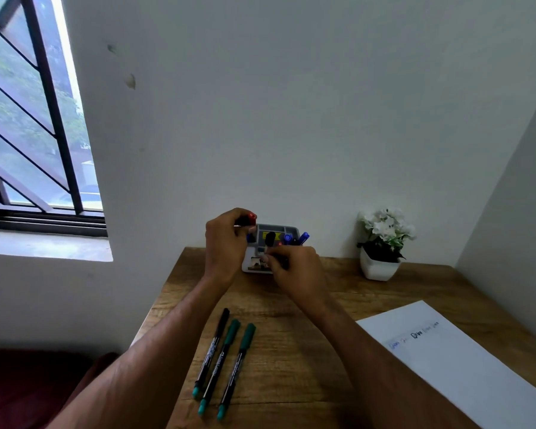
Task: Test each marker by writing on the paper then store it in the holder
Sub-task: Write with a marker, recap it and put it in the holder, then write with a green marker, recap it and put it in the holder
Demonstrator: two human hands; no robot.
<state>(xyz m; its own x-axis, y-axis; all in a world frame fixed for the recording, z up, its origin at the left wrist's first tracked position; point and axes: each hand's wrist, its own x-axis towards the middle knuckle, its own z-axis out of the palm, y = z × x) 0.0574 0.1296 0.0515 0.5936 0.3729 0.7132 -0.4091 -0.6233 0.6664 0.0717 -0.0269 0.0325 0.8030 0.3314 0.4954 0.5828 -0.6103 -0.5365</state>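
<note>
Wooden surface; both hands pinching markers at twelve o'clock grey plastic holder; lower red-capped marker vertically into free slot.

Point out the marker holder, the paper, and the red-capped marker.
marker holder (279,229): head view, on its grey top rim.
paper (464,366): head view, on its blank middle.
red-capped marker (250,218): head view, on the red cap.
</note>
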